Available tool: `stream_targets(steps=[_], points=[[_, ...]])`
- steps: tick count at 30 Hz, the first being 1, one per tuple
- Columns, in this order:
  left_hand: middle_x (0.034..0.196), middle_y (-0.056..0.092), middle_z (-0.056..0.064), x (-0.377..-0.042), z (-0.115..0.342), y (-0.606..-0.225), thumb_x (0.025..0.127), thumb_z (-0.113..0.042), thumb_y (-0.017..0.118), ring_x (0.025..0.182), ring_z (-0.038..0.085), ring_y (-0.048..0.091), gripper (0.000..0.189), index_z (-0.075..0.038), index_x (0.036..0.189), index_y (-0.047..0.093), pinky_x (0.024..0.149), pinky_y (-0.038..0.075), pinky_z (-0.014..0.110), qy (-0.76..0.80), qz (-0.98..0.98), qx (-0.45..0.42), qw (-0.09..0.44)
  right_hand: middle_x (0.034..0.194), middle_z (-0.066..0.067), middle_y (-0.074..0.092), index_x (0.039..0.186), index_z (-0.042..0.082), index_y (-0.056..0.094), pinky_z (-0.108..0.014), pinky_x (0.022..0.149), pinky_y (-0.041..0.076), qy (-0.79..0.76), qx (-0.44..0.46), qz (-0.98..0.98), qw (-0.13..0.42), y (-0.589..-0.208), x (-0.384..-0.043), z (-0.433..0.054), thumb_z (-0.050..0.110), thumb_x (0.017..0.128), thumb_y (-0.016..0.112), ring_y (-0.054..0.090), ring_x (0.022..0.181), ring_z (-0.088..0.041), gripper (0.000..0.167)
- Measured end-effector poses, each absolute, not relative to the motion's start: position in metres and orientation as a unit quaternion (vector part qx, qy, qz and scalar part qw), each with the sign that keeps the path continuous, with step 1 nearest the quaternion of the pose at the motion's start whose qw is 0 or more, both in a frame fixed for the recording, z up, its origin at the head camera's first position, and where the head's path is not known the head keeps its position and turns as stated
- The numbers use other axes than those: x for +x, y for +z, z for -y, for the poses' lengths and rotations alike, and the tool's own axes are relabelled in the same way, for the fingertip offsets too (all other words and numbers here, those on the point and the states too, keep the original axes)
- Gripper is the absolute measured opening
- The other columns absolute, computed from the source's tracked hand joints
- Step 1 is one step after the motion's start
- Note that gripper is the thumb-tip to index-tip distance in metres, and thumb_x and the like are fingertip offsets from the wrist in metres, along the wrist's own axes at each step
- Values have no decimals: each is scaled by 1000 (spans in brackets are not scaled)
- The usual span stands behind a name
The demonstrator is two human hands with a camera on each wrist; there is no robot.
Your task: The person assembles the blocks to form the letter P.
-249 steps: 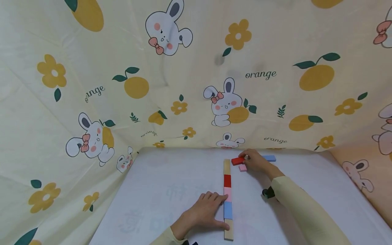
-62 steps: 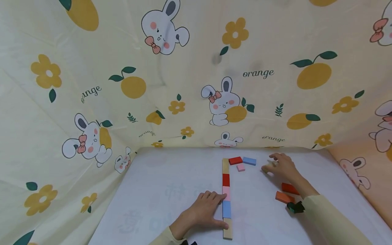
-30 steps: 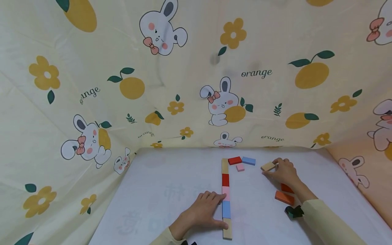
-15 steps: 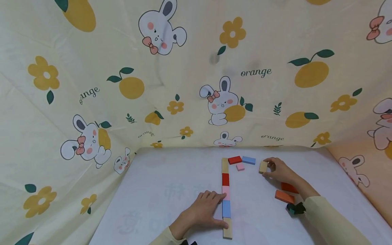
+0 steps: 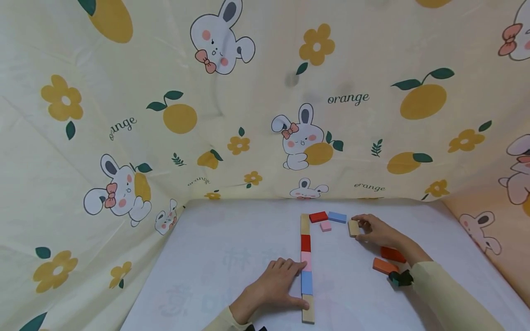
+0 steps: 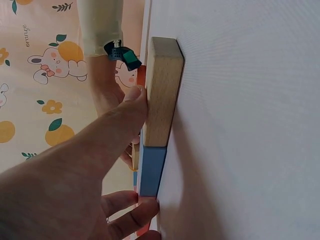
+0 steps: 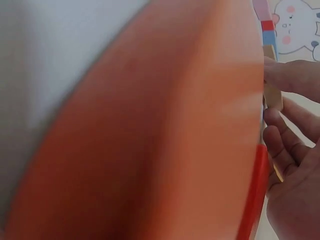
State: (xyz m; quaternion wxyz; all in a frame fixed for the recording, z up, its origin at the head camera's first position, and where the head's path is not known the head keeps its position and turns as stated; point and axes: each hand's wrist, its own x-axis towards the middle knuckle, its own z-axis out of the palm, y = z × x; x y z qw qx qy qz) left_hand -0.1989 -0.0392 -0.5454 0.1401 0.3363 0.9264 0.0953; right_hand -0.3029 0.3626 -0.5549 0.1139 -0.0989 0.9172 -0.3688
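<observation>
Head view: right hand (image 5: 378, 232) pinches a plain wooden block (image 5: 354, 227) betw. thumb & fingers, low over the white table (image 5: 232, 248), just right of the loose red block (image 5: 318, 216), blue block (image 5: 337, 217) & small pink block (image 5: 325, 225). Left hand (image 5: 271, 289), fingers flat & relaxed, presses vs. the left side of the block row (image 5: 307, 266) (wood, red, pink, blue, wood), thumb on the near wooden piece (image 6: 161, 97). Two orange blocks (image 5: 387, 260) lie by the right wrist, well apart from the row.
</observation>
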Motion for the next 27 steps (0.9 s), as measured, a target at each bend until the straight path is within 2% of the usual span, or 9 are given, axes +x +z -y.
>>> stream_targets(steps=[9,27], points=[[148,54,-11,-199,39,-547,81,-83,73,124,13,46,106,-34,167,37,113,40,42,95,-926,336,141,128,-18,54,156,1,48,-50,100,49,-362,-121,-917,114,-555,-303,-362,15,94,85,48,117,-36,74],[146,55,-11,-200,39,-549,80,-84,73,124,12,47,106,-35,167,37,113,40,42,99,-926,335,142,128,-17,55,157,2,49,-52,101,50,-353,-121,-920,117,-555,-302,-359,13,93,84,48,119,-36,74]])
